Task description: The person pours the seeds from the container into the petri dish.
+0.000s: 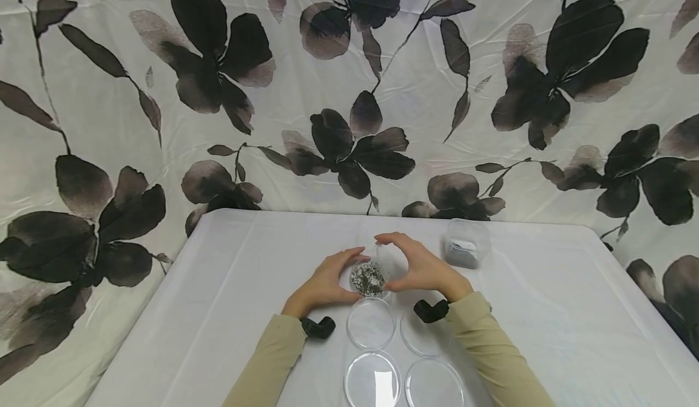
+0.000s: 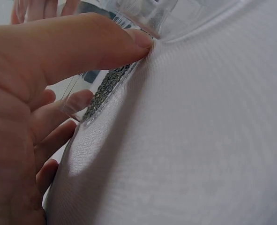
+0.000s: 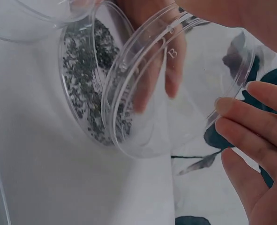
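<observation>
Now our left hand [image 1: 326, 282] steadies the grit-filled dish [image 1: 368, 278] flat on the surface [image 1: 546, 310], while our right hand [image 1: 420, 267] pinches its clear lid [image 3: 175, 89], tilted on edge with its open face toward the dish. Bumping the rim could scatter the grains.

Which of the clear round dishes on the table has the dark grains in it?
The farthest dish, between both hands; the four dishes nearer the person look empty.
</observation>
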{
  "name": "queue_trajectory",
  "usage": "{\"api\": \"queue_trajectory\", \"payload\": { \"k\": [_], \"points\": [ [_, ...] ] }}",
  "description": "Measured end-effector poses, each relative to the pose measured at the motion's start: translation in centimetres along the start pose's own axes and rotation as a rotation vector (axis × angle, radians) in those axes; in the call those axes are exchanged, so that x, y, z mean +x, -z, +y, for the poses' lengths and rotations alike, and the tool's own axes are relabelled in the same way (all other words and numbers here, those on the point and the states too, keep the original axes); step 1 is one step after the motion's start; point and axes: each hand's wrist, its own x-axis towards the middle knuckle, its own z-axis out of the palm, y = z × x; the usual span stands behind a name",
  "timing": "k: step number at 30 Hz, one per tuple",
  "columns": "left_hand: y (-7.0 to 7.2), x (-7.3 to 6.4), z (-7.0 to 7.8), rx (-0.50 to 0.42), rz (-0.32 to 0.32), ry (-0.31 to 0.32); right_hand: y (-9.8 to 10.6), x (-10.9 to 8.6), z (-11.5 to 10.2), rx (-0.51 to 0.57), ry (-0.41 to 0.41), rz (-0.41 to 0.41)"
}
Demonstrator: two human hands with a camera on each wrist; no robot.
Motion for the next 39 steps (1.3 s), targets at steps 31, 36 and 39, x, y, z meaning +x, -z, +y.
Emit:
{"api": "queue_trajectory", "payload": {
  "k": [31,36,39],
  "points": [
    [-0.1,0.0,-0.1,-0.019,0.002,0.003,-3.0,2.5,-0.3,-0.074,0.001,-0.197],
    [-0.1,0.0,-0.1,-0.024,0.009,-0.026,-3.0,2.5,-0.3,-0.084,0.000,-0.206],
    [-0.2,0.0,-0.1,-0.022,0.008,-0.027,-3.0,2.4,-0.2,-0.099,-0.002,-0.212]
  ]
}}
